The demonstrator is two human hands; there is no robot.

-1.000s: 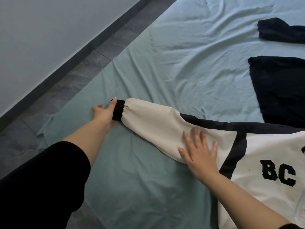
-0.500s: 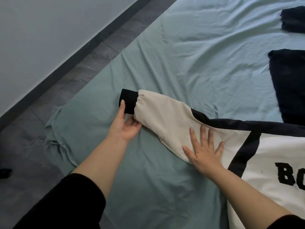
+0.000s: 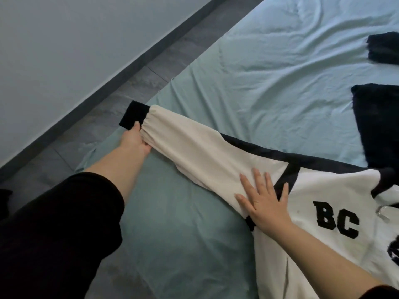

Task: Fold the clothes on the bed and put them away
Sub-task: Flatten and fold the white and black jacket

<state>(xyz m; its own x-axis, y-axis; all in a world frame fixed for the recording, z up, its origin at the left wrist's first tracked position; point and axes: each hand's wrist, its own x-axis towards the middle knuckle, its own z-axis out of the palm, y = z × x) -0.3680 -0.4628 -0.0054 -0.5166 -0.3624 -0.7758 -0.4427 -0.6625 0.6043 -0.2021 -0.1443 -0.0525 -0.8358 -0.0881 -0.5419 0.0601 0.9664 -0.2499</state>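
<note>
1. Broadly, a bed [image 3: 269, 67] under a wrinkled pale teal sheet filled most of the view; grey floor [image 3: 133, 83] tiles ran along its left side to a pale wall [image 3: 64, 50] with a dark skirting [image 3: 129, 72].
2. Three garments lay on the bed: one white jacket [image 3: 323, 244] with black trim and the letters "BC", and two dark garments [image 3: 382, 48] [image 3: 380, 121] at the right edge.
3. The jacket's cream sleeve [image 3: 194, 147] stretched out to the left.
4. The left hand [image 3: 133, 141] gripped the sleeve's end, its fingers [image 3: 136, 126] curled round the cloth just beside the black cuff [image 3: 133, 114].
5. The right hand [image 3: 265, 201] lay flat on the sleeve by the shoulder seam, fingers [image 3: 257, 178] straight and spread, holding nothing.
</note>
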